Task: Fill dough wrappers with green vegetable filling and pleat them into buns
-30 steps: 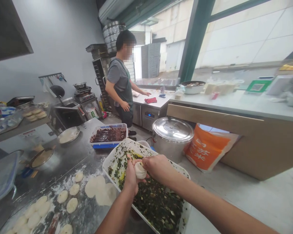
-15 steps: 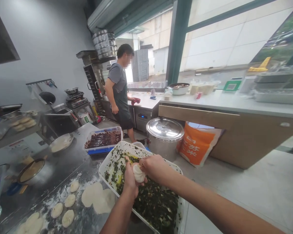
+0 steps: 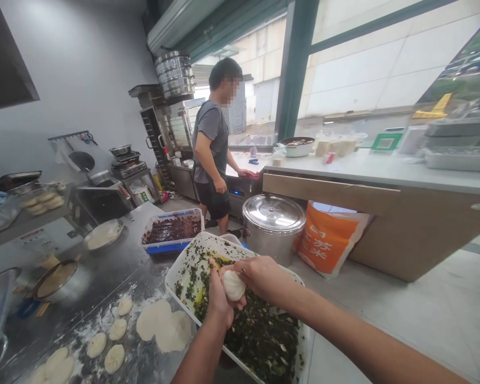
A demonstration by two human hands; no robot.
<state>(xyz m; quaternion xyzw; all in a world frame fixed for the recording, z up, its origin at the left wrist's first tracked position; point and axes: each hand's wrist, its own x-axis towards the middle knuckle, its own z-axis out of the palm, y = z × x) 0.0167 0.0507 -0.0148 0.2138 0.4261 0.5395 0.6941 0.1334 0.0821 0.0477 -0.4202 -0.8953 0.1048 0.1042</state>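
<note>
A pale, pleated dough bun (image 3: 233, 285) sits cupped in my left hand (image 3: 219, 298), while my right hand (image 3: 260, 277) pinches its top from the right. Both hands are over a white rectangular tray (image 3: 208, 241) of dark green chopped filling (image 3: 262, 341), glistening with yellow oil. Flattened dough sheets (image 3: 162, 325) lie on the floured steel table (image 3: 104, 266) just left of the tray. Several small dough rounds (image 3: 114, 358) sit nearer the front edge. My fingers hide part of the bun.
Beyond the tray stand a blue-based box of dark red paste (image 3: 172, 229), a lidded steel pot (image 3: 274, 221) and an orange sack (image 3: 328, 240). A co-worker (image 3: 213, 144) stands at a steel counter further back. Pans of dough lie on the table's left side.
The co-worker has moved right along the back counter and turned towards it. My hands have shifted slightly on the bun, which remains held between them.
</note>
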